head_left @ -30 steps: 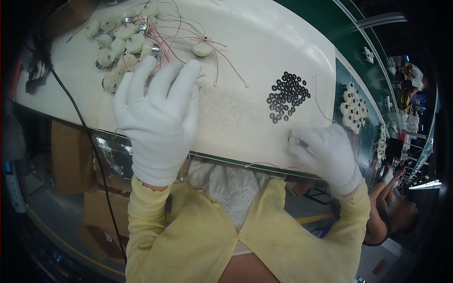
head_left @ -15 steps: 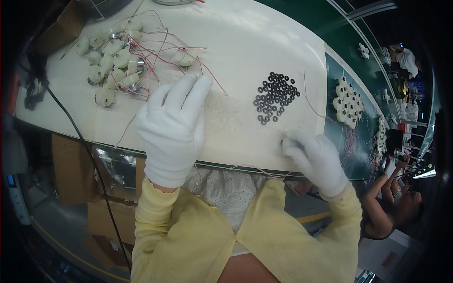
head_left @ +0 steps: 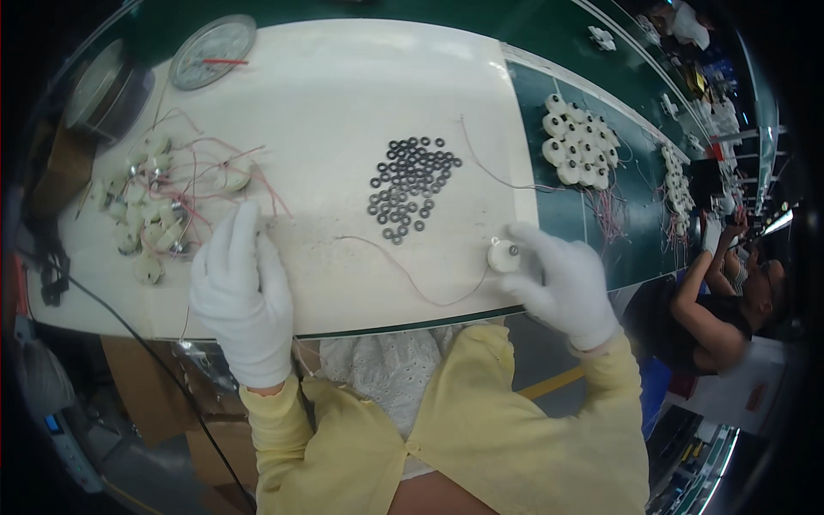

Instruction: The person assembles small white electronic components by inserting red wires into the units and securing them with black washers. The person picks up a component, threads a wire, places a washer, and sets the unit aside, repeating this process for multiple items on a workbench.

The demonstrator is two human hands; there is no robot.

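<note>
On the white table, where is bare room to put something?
The tabletop above the black rings, right of the grey dish; also between the rings and the left cream parts. Crowded: among those parts; near the right hand, where a wired piece lies.

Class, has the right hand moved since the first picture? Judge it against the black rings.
Yes: the right hand has moved rightward, farther from the black rings.

1. The head view, from the left of 2 side-by-side fisheye cameras, looks down over the wearer's yellow cloth top (head_left: 506, 421).
2. It faces the flat white worktable (head_left: 326, 94), near enough to frame the white-gloved left hand (head_left: 243, 300) and white-gloved right hand (head_left: 566, 281) whole.
</note>
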